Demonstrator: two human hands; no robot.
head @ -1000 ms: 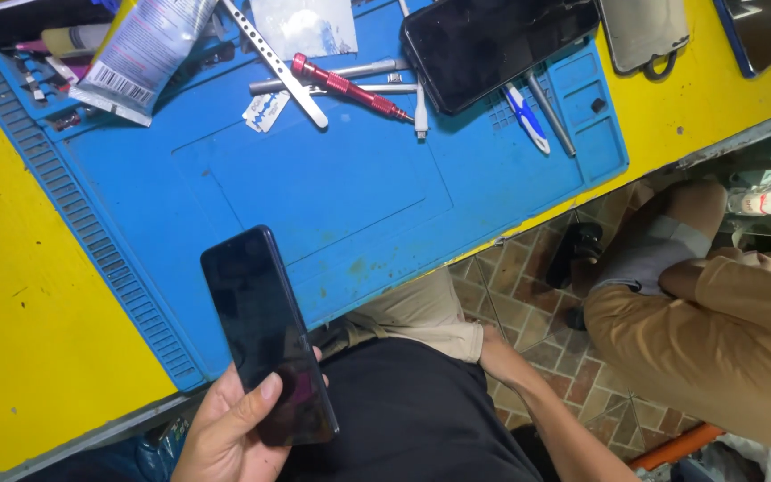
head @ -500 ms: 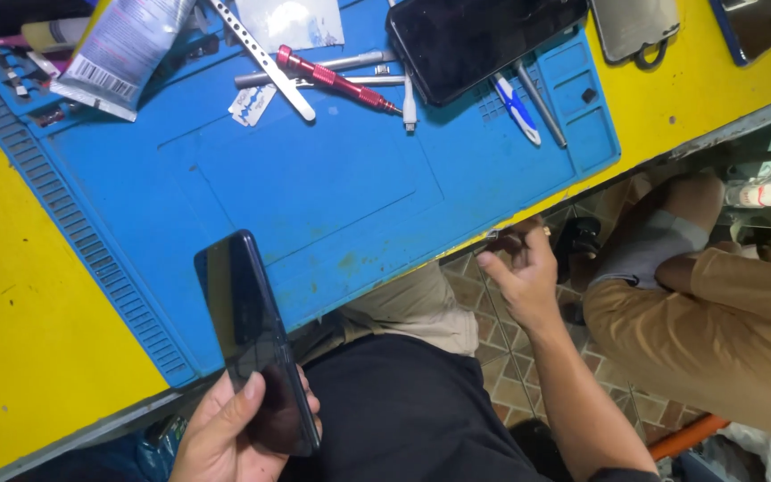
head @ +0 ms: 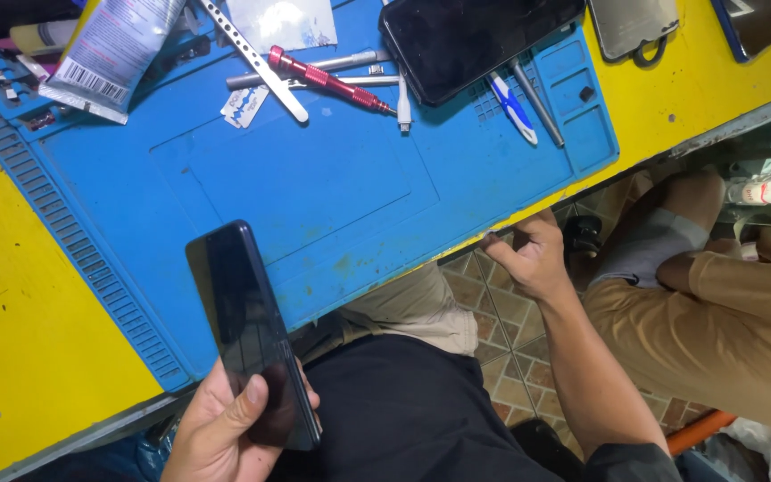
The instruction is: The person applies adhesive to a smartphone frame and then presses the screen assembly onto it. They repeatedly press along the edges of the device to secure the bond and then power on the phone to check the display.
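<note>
- One dark phone [head: 247, 330] is held in the left hand [head: 225, 428]; a second, bigger dark screen [head: 475, 40] lies at the far edge of the blue mat [head: 314, 196].
- One red screwdriver [head: 327, 78], one blue-and-white pen [head: 512, 107], one razor blade [head: 243, 105] and one grey tube [head: 113, 54] lie on the mat's far side, among a few metal tools I cannot count surely.
- The left hand is clamped on the phone's near end, thumb across the glass, fingers wrapped behind.
- The phone sits above the hand, over the near left corner of the mat and the yellow bench [head: 29, 312] edge.
- Its long axis runs away from the person, leaning slightly left at the top; the screen faces up and is dark.
- The right hand [head: 528, 259] is at the bench's near edge, fingers curled together against the rim, holding nothing that I can see.
- Another person's bent knee [head: 671, 295] shows to the right, on the tiled floor [head: 493, 312].
</note>
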